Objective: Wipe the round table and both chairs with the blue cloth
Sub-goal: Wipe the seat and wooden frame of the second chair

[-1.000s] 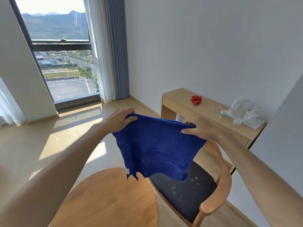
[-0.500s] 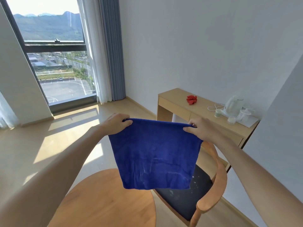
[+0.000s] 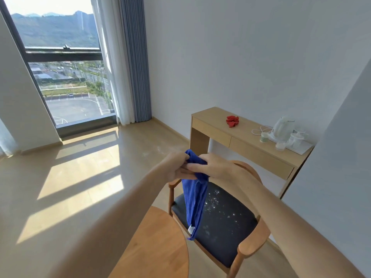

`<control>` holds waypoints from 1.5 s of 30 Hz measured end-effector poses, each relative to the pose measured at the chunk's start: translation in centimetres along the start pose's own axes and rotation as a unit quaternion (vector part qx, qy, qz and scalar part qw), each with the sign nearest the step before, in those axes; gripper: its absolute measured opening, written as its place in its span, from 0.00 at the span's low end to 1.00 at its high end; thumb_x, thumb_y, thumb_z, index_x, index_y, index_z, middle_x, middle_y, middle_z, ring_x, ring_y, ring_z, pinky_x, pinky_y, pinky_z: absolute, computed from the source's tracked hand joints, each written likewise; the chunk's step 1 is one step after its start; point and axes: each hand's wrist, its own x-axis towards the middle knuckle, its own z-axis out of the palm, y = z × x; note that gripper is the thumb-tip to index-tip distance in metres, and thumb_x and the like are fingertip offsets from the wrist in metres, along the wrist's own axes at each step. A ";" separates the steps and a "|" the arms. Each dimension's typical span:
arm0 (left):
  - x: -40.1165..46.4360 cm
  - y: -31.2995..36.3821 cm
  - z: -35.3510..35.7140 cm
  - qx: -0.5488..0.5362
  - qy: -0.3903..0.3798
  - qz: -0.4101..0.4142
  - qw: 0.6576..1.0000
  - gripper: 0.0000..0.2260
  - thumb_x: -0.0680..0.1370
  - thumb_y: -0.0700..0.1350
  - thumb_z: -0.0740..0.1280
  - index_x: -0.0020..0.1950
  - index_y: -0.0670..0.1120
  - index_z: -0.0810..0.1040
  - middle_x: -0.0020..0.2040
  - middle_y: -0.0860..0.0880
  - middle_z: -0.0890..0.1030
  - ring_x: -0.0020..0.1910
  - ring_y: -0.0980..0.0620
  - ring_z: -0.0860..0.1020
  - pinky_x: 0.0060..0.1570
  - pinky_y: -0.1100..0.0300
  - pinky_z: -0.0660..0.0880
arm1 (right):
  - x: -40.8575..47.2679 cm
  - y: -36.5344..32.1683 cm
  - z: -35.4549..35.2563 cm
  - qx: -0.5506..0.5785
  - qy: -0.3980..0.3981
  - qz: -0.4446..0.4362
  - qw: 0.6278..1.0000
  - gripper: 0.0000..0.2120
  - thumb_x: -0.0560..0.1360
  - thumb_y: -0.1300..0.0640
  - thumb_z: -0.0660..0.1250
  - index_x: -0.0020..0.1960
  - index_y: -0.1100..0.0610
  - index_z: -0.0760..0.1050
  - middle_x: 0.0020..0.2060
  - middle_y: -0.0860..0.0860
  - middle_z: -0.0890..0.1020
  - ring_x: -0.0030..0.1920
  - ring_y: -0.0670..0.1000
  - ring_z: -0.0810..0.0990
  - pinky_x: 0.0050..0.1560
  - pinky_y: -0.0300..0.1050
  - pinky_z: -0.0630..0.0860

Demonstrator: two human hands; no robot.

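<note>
Both hands meet mid-frame, above the chair, w/ the blue cloth (image 3: 195, 199) gathered between them. Left hand (image 3: 176, 167) has its fingers curled round the top of the cloth; right hand (image 3: 212, 167) grips the same bunched top, thumb and fingers closed on the fabric, index finger stretched toward the left hand. The two hands touch or nearly touch; can't tell which, since the cloth hides the gap. The rest of the cloth hangs down as a narrow folded strip in front of the chair seat, its lower end w/ a small white tag (image 3: 191, 229) just above the seat's front edge, near the table rim but apart from it. The wooden armchair (image 3: 254, 238) has a dark padded seat (image 3: 224, 223) marked w/ white specks and smears, esp. toward the back. The round wooden table (image 3: 152, 247) sits bottom centre, just beside the chair's front left corner. Only one chair in view. Behind the chair, against the wall, a light wood desk (image 3: 212, 121) carries a crumpled red item (image 3: 232, 121), a white kettle (image 3: 282, 126) w/ cord, a paper cup (image 3: 265, 136) and cups on a white tray (image 3: 301, 146). Left: tall window (image 3: 66, 77) w/ sheer and blue-grey curtains (image 3: 136, 61); sun patches on the floor (image 3: 80, 177).
</note>
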 end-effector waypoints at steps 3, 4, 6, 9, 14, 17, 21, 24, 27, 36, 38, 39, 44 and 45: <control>-0.7 0.6 -0.6 -0.018 -0.026 -0.001 1.000 0.11 0.78 0.34 0.55 0.54 0.33 0.75 0.44 0.36 0.81 0.40 0.42 0.82 0.42 0.51 0.81 | -0.5 0.8 -0.3 -0.079 -0.004 -0.009 0.997 0.15 0.70 0.51 0.73 0.51 0.52 0.70 0.44 0.47 0.78 0.45 0.48 0.78 0.44 0.42 0.75; -1.0 0.7 -0.5 0.000 -0.026 0.012 1.000 0.10 0.78 0.33 0.56 0.52 0.33 0.76 0.45 0.36 0.81 0.44 0.41 0.82 0.46 0.51 0.81 | -0.3 1.0 -0.3 -0.096 0.022 -0.011 0.995 0.14 0.71 0.55 0.73 0.50 0.52 0.69 0.42 0.47 0.76 0.44 0.49 0.77 0.40 0.41 0.73; -1.5 0.5 -0.4 0.074 -0.008 0.066 0.995 0.07 0.77 0.32 0.61 0.49 0.37 0.78 0.47 0.38 0.81 0.49 0.43 0.81 0.51 0.52 0.80 | -0.2 0.9 -0.6 -0.095 0.066 -0.033 0.993 0.11 0.72 0.62 0.69 0.46 0.51 0.68 0.39 0.46 0.74 0.42 0.50 0.75 0.35 0.37 0.68; -1.1 -0.7 -1.5 0.224 0.072 0.212 0.948 0.07 0.73 0.33 0.66 0.45 0.45 0.76 0.47 0.46 0.79 0.50 0.45 0.78 0.46 0.55 0.78 | -1.0 0.9 -1.9 -0.044 0.092 -0.067 0.993 0.11 0.73 0.67 0.65 0.49 0.52 0.73 0.40 0.45 0.77 0.42 0.45 0.76 0.38 0.36 0.70; 1.2 -3.0 -3.0 0.307 0.124 0.274 0.903 0.38 0.69 0.41 0.75 0.73 0.50 0.58 0.67 0.49 0.67 0.65 0.50 0.67 0.59 0.59 0.66 | -2.2 2.2 -3.5 0.004 0.114 -0.096 0.989 0.13 0.74 0.68 0.65 0.50 0.51 0.78 0.44 0.49 0.82 0.47 0.48 0.80 0.49 0.45 0.74; 1.9 -3.1 -2.6 0.204 -0.009 0.222 0.953 0.39 0.72 0.38 0.72 0.76 0.53 0.54 0.62 0.52 0.76 0.64 0.51 0.71 0.65 0.53 0.66 | -3.4 3.5 -4.7 0.017 0.118 -0.104 0.987 0.17 0.74 0.69 0.64 0.56 0.52 0.79 0.49 0.47 0.83 0.54 0.47 0.80 0.60 0.48 0.74; 2.1 -2.6 -1.3 0.184 -0.084 0.237 0.950 0.22 0.71 0.35 0.70 0.65 0.46 0.75 0.55 0.46 0.82 0.56 0.46 0.79 0.60 0.50 0.75 | -5.5 4.9 -6.1 0.044 0.134 -0.081 0.987 0.21 0.74 0.71 0.64 0.55 0.46 0.79 0.48 0.40 0.82 0.58 0.44 0.77 0.57 0.43 0.74; 1.8 -1.9 -0.3 0.189 -0.097 0.260 0.942 0.17 0.74 0.36 0.68 0.62 0.45 0.77 0.57 0.47 0.81 0.57 0.48 0.79 0.61 0.48 0.74 | -6.6 6.2 -7.3 0.033 0.185 -0.046 0.981 0.19 0.73 0.70 0.65 0.54 0.48 0.78 0.48 0.46 0.82 0.52 0.47 0.79 0.53 0.45 0.76; 1.2 -1.2 0.8 0.192 -0.117 0.276 0.935 0.18 0.77 0.36 0.65 0.66 0.48 0.74 0.60 0.49 0.79 0.60 0.50 0.77 0.63 0.49 0.73 | -7.1 7.3 -8.0 0.007 0.227 -0.007 0.974 0.13 0.72 0.65 0.69 0.53 0.50 0.78 0.45 0.45 0.82 0.47 0.47 0.79 0.47 0.43 0.75; 0.3 -1.3 2.1 0.171 -0.115 0.283 0.937 0.15 0.81 0.42 0.62 0.66 0.55 0.69 0.59 0.50 0.79 0.55 0.51 0.80 0.50 0.47 0.80 | -7.0 8.7 -7.8 0.001 0.271 0.033 0.962 0.04 0.76 0.59 0.67 0.48 0.58 0.74 0.40 0.49 0.78 0.40 0.49 0.76 0.39 0.43 0.71; 0.0 -1.3 2.4 0.166 -0.104 0.296 0.935 0.13 0.82 0.44 0.60 0.64 0.59 0.69 0.57 0.52 0.79 0.54 0.53 0.81 0.44 0.52 0.81 | -6.9 8.7 -7.3 0.031 0.274 0.044 0.960 0.05 0.77 0.57 0.65 0.50 0.58 0.72 0.43 0.51 0.79 0.43 0.50 0.77 0.40 0.44 0.73; -0.2 -1.2 2.5 0.174 -0.093 0.306 0.931 0.12 0.82 0.45 0.59 0.63 0.60 0.69 0.56 0.54 0.79 0.53 0.53 0.81 0.42 0.57 0.81 | -6.8 8.7 -7.0 0.061 0.272 0.046 0.959 0.06 0.78 0.56 0.64 0.52 0.58 0.71 0.45 0.51 0.79 0.45 0.51 0.78 0.41 0.47 0.76; -0.2 -1.2 2.7 0.210 -0.003 0.319 0.924 0.09 0.82 0.46 0.57 0.61 0.55 0.70 0.49 0.57 0.79 0.45 0.62 0.78 0.34 0.70 0.73 | -6.0 8.4 -5.5 0.239 0.268 0.076 0.930 0.15 0.78 0.55 0.67 0.61 0.57 0.67 0.53 0.54 0.79 0.50 0.53 0.81 0.45 0.55 0.82; 0.0 -1.3 2.7 0.200 0.014 0.308 0.930 0.08 0.82 0.46 0.58 0.60 0.53 0.71 0.48 0.57 0.79 0.44 0.62 0.77 0.33 0.70 0.72 | -6.0 8.3 -5.2 0.280 0.253 0.083 0.922 0.19 0.77 0.56 0.69 0.63 0.56 0.66 0.54 0.55 0.79 0.51 0.54 0.81 0.47 0.54 0.82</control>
